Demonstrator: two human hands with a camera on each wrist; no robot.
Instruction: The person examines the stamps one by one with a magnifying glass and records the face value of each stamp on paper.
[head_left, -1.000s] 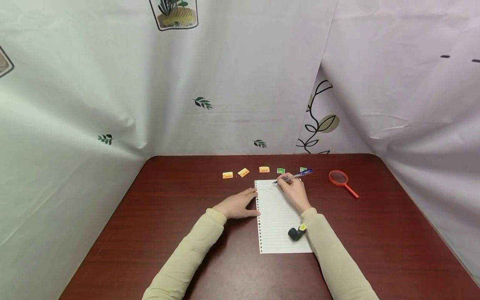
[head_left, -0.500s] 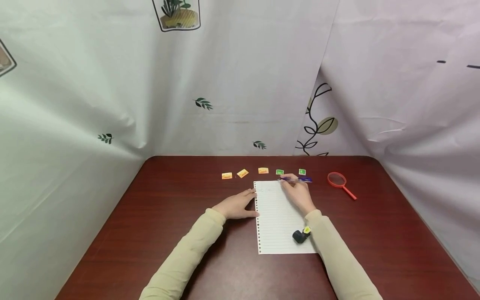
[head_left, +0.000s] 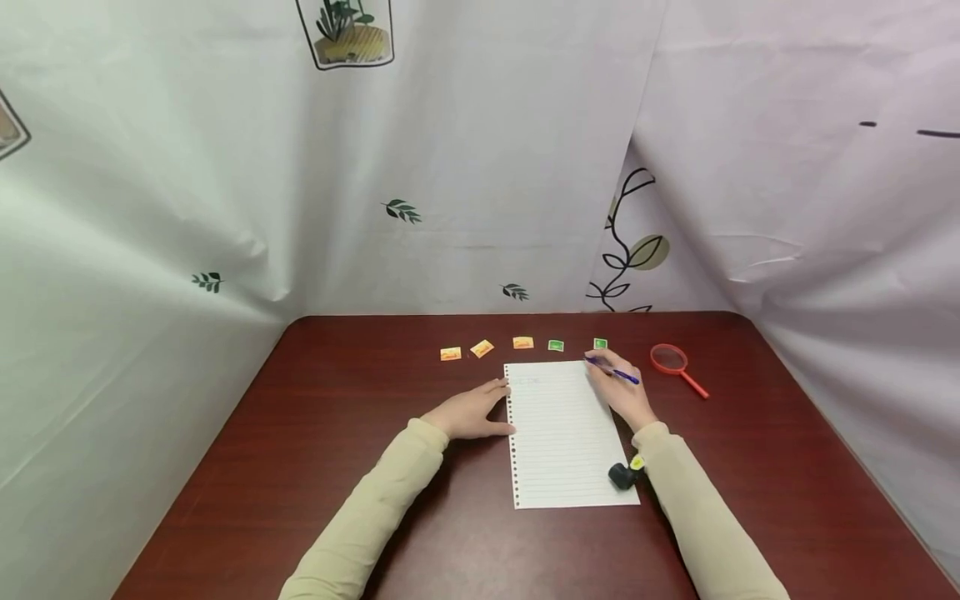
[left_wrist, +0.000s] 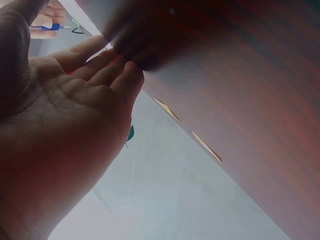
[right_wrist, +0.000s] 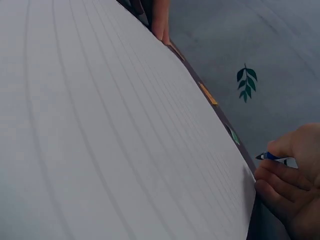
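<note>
In the head view, the right hand (head_left: pixel 622 389) pinches a blue pen (head_left: pixel 617 372) by the far right corner of the lined paper (head_left: pixel 566 442); the pen's long axis slants, tip pointing left and away from the person. The left hand (head_left: pixel 472 412) rests at the holed left edge — farther from that tip. In the left wrist view, its fingers extend, gripping nothing. In the right wrist view, the tip looks raised — contact I cannot confirm.

"What is moving?"
"The right hand (head_left: pixel 621 395) is shifting right, to the top right corner of the paper (head_left: pixel 566 442)."
"And the pen (head_left: pixel 623 376)?"
"Its back end is swinging nearer the wrist."
</note>
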